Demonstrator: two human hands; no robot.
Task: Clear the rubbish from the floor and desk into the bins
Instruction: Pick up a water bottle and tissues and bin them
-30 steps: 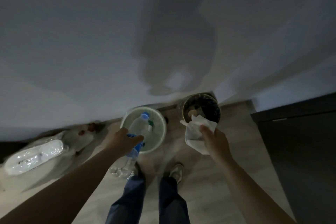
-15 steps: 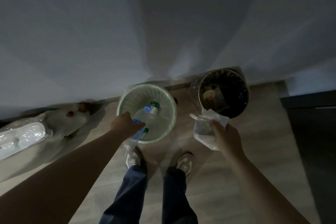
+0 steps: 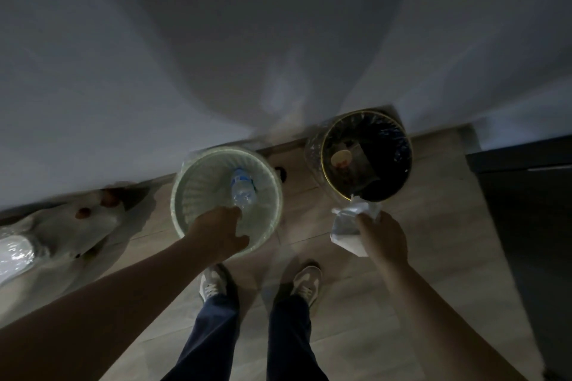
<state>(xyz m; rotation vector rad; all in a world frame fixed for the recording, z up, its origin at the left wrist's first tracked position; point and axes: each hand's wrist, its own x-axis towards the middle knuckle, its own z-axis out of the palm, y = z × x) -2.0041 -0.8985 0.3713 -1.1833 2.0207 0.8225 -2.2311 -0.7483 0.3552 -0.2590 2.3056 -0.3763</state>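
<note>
A grey wall (image 3: pixel 154 56) fills the upper view, above a wood floor (image 3: pixel 356 303). Two bins stand at its foot: a pale bin (image 3: pixel 185 189) and, to its right, a dark bin (image 3: pixel 399 136). The left hand (image 3: pixel 221 233) hovers over the pale bin, fingers loosely spread and empty; a bottle (image 3: pixel 243 189) lies inside, just beyond the fingertips. The right hand (image 3: pixel 383 238) grips crumpled paper (image 3: pixel 346 226) at the dark bin's near rim.

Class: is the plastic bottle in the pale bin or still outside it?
In. The plastic bottle lies inside the pale bin, below its rim; the left hand hovers open just above.
</note>
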